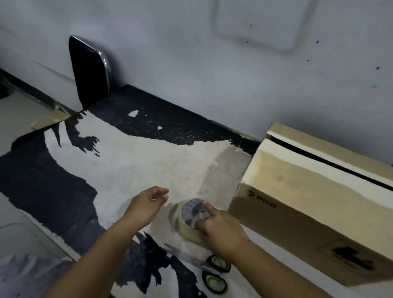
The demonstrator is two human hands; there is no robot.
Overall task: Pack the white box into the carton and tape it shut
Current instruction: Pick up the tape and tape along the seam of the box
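Note:
A brown carton [319,198] lies on the floor at the right, its top flaps folded down with a dark gap between them. No white box shows in this view. A roll of clear tape [189,217] stands on the worn floor mat, just left of the carton. My right hand [218,229] grips the roll, fingers pushed into its core. My left hand [147,204] hovers just left of the roll, fingers loosely curled and holding nothing.
Scissors with green-and-black handles [214,272] lie on the floor under my right forearm. A worn black and white mat [116,164] covers the floor. A white car body with a chrome exhaust tip [89,69] rises behind.

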